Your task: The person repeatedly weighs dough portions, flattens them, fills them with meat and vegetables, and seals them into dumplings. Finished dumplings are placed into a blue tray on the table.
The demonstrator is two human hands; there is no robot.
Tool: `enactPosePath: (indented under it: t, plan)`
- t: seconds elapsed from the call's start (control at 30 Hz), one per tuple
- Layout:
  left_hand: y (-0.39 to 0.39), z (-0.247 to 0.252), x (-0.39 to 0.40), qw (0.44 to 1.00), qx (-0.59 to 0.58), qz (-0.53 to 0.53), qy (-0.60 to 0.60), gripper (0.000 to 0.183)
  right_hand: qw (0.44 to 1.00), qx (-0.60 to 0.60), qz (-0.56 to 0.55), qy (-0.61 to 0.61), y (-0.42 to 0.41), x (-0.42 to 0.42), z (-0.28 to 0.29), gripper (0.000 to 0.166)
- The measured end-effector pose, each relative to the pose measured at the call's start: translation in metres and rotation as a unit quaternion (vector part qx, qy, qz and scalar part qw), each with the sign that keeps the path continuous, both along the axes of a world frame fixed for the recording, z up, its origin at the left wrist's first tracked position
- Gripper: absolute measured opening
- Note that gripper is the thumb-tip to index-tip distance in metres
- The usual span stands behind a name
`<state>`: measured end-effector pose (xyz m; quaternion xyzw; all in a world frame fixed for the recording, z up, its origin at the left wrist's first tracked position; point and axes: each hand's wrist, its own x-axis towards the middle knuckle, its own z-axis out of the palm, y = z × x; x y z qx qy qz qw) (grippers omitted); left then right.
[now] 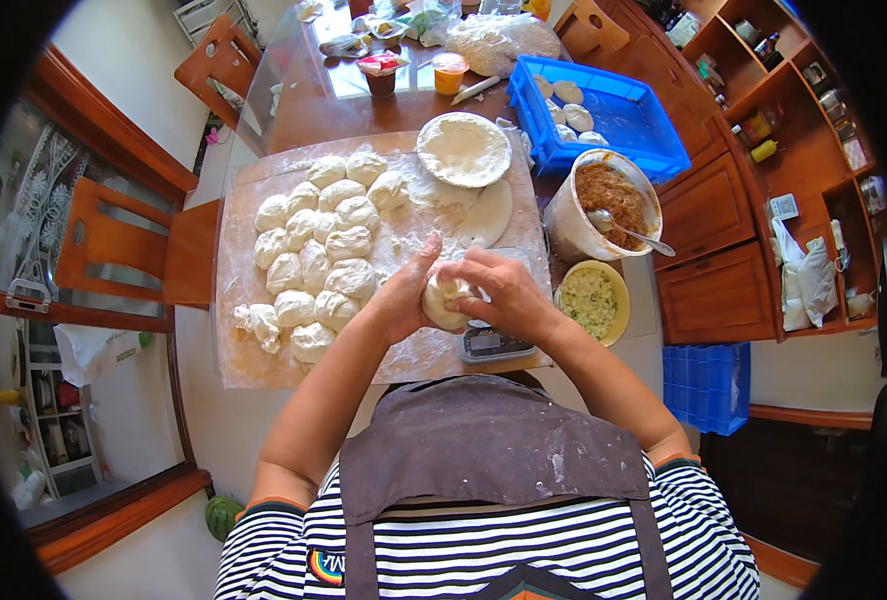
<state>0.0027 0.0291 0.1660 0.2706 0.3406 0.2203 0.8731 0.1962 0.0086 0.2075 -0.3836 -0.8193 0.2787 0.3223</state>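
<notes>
Both hands are on a round piece of filled-looking dough (440, 301) above the floured wooden board (413, 367). My left hand (404, 296) cups it from the left, thumb pointing up. From the right, my right hand (505, 286) presses its bent fingers onto the top. Whether filling is inside, I cannot tell. Partly under my right hand sits a digital kitchen scale (494, 343). Several dough pieces (314, 262) lie clustered on the board's left. Farther back are a bowl (506, 166) of flour (462, 146) and a flat, pale dough scraper (490, 214).
At right stand a white bucket (563, 217) of brown filling with a metal spoon (631, 234) and a yellow bowl (623, 296) of chopped filling. A blue crate (601, 159) holds several buns (578, 118). Jars (380, 79), bags (500, 41) and a marker-like stick (476, 89) occupy the back.
</notes>
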Motion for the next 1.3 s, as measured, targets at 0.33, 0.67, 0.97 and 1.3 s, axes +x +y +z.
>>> enactPosePath:
  t: [0.33,0.67,0.97,1.3]
  plan:
    - [-0.011,-0.086,-0.097,0.939,0.003,0.23,0.256,0.061,0.968,-0.235,-0.082,-0.043,0.022,-0.038,-0.101,0.024]
    - [-0.059,-0.106,-0.098,0.958,-0.03,0.205,0.199,0.047,0.976,-0.144,0.076,-0.143,0.055,-0.049,-0.142,0.019]
    - [-0.025,-0.106,-0.034,0.92,-0.133,0.362,-0.062,0.068,0.968,-0.244,-0.03,0.05,0.037,-0.053,-0.079,0.017]
    - [0.024,-0.047,0.04,0.94,-0.108,0.267,-0.185,0.072,0.988,0.118,-0.034,-0.093,0.065,0.022,-0.045,0.008]
